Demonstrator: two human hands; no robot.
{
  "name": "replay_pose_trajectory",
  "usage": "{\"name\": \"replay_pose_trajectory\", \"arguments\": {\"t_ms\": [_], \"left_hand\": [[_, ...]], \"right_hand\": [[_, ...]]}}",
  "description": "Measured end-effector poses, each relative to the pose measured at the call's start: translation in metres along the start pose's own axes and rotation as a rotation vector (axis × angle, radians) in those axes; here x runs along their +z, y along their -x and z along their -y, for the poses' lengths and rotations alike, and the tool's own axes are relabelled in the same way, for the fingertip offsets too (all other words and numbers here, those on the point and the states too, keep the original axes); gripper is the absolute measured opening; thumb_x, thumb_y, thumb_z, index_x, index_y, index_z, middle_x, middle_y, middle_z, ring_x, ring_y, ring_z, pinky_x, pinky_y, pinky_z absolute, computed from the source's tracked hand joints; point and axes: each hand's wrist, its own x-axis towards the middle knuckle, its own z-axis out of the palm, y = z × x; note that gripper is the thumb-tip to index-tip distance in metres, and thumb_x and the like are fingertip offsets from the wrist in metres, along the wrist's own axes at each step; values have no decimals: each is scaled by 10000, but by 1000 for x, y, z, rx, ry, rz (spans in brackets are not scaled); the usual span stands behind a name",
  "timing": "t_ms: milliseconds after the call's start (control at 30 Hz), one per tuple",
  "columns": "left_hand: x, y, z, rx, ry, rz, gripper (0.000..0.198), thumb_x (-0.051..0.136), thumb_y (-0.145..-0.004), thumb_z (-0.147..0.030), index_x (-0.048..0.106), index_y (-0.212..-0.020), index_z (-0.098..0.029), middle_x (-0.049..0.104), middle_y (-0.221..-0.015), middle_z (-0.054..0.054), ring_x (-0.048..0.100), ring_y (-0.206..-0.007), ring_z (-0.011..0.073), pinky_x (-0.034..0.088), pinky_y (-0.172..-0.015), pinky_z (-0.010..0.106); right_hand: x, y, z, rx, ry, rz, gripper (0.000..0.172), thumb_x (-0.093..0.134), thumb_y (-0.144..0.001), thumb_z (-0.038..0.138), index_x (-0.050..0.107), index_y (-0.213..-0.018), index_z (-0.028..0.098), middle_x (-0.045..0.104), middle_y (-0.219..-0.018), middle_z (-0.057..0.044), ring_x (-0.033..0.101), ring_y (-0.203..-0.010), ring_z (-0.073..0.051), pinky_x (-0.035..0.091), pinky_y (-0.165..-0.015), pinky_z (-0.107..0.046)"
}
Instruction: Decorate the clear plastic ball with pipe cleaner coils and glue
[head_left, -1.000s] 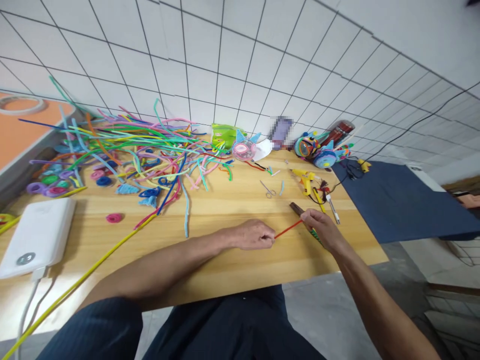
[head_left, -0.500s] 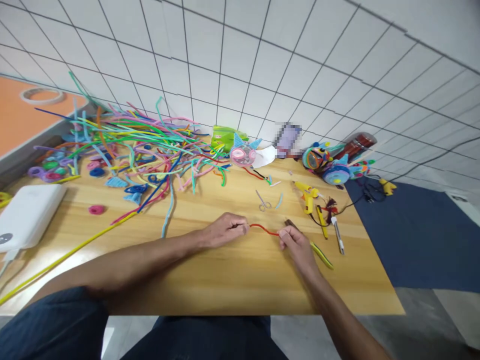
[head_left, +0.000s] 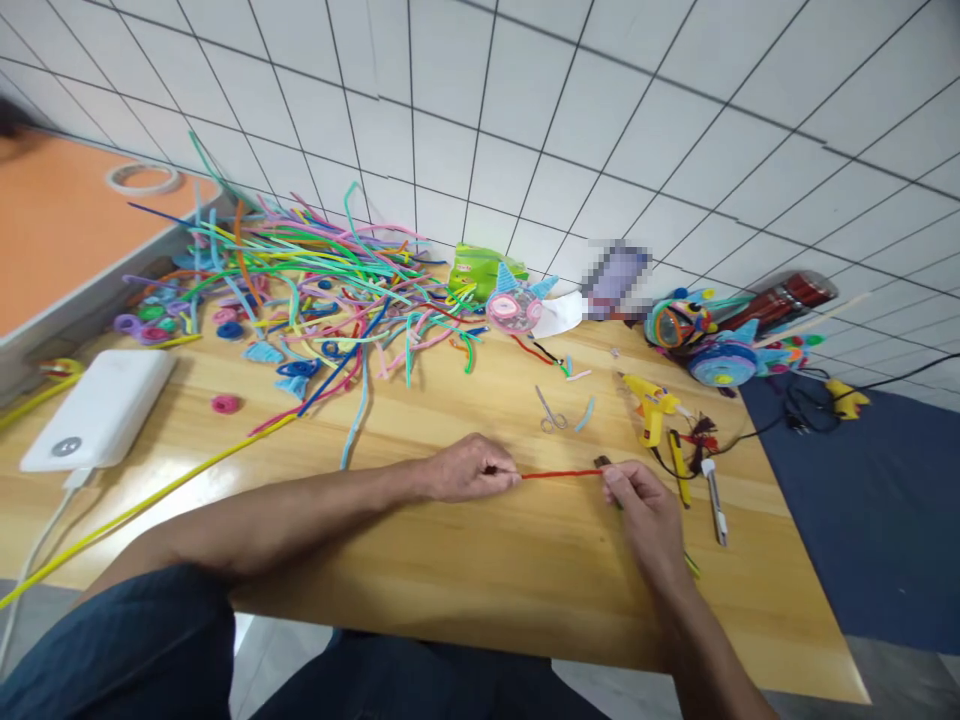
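Observation:
A short red pipe cleaner [head_left: 561, 474] is stretched nearly straight between my two hands, just over the wooden table [head_left: 480, 570]. The fingers of my left hand [head_left: 476, 468] pinch its left end. My right hand [head_left: 637, 505] grips the other end between thumb and fingers. Partly hidden beneath my right hand lie pliers [head_left: 691, 566] with yellow-green handles. Beyond the hands are small scissors [head_left: 551, 410] and a short light-blue piece of pipe cleaner [head_left: 585, 413].
A tangled heap of coloured pipe cleaners [head_left: 322, 265] fills the back left. A white power bank [head_left: 101, 408] with a cable lies left. On the right are a yellow glue gun [head_left: 649, 403], a yellow cutter [head_left: 679, 468], a white pen-like tool [head_left: 715, 502] and fish-like craft figures [head_left: 724, 364].
The red pipe cleaner was wavy and is now pulled almost straight, my hands slightly further apart. The whole view has shifted, with table items appearing further right.

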Motion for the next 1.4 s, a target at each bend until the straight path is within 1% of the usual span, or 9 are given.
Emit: {"name": "replay_pose_trajectory", "arguments": {"t_ms": [167,300,467,600,700,800,933,1200,1400], "left_hand": [[5,0,6,14,19,35,454,535,-1052,-461,582,-722,-153,496,-638,-16,444,-601,99,335,-601,221],[5,-2,6,22,4,32,534,553,-1039,-576,596,-718,-152,521,-640,-8,465,-616,109,355,-603,219],[2,-1,1,10,-14,48,556,548,-1029,-596,574,-694,-153,513,-662,-6,460,-632,110,357,-620,227],[-6,-1,-3,-57,-42,53,518,524,-1040,-543,584,-704,-154,490,-645,-19,442,-618,107,351,-596,218],[-12,-2,-4,-135,-91,2,434,530,-1031,-450,633,-742,-144,537,-660,-15,472,-635,111,363,-608,213],[-18,-2,-5,-218,-149,-75,358,537,-1010,-362,678,-774,-134,587,-681,-8,502,-656,114,359,-625,214],[-21,-1,-5,-289,-219,-124,350,555,-998,-344,707,-771,-126,581,-639,-17,493,-628,110,323,-610,221],[-21,-1,1,-246,-346,-123,314,607,-1025,-286,735,-774,-147,702,-724,10,614,-684,127,382,-664,218],[-28,4,12,-177,-453,-132,296,589,-1056,-263,774,-847,-164,763,-836,62,668,-801,166,446,-768,248]], "right_hand": [[-12,-4,7,-25,55,78,464,749,-874,648,654,-704,227,592,-650,13,532,-640,-163,437,-658,-309],[-8,7,6,-28,99,37,486,732,-852,677,621,-683,235,555,-634,19,513,-633,-167,433,-647,-312],[-4,7,5,-27,117,17,491,724,-839,695,611,-687,242,552,-616,21,507,-632,-172,436,-641,-313],[1,-9,6,-35,113,39,509,732,-822,701,605,-646,240,564,-606,16,496,-616,-165,442,-645,-316],[11,-16,-1,-33,97,35,512,699,-835,713,612,-663,239,574,-606,13,510,-609,-167,455,-641,-317],[22,-13,-11,-37,97,8,509,648,-869,716,624,-700,237,583,-616,11,531,-620,-173,459,-634,-314],[27,-4,-20,-94,146,-14,429,637,-915,631,654,-754,234,638,-665,4,552,-651,-178,462,-657,-315],[16,-13,-23,-315,260,60,320,654,-944,514,707,-769,251,702,-706,-25,608,-666,-194,482,-710,-342],[25,-15,-18,-411,349,94,290,612,-1009,447,706,-809,259,733,-748,-28,673,-716,-207,502,-734,-343]]}}
